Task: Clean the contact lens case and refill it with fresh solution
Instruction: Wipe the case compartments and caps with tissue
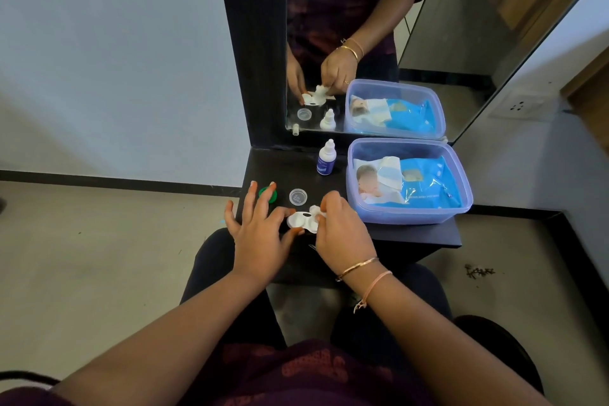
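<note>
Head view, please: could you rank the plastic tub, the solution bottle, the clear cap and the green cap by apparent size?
1. plastic tub
2. solution bottle
3. clear cap and green cap: similar; the left hand partly hides the green one, so unranked.

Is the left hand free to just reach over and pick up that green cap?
Probably yes. The left hand steadies the white lens case with thumb and forefinger, while its other fingers already stretch over the green cap. Nothing lies between them, though it would have to let go of the case first.

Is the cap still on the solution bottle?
Yes, the solution bottle stands upright on the black shelf with its white cap in place, away from both hands.
</note>
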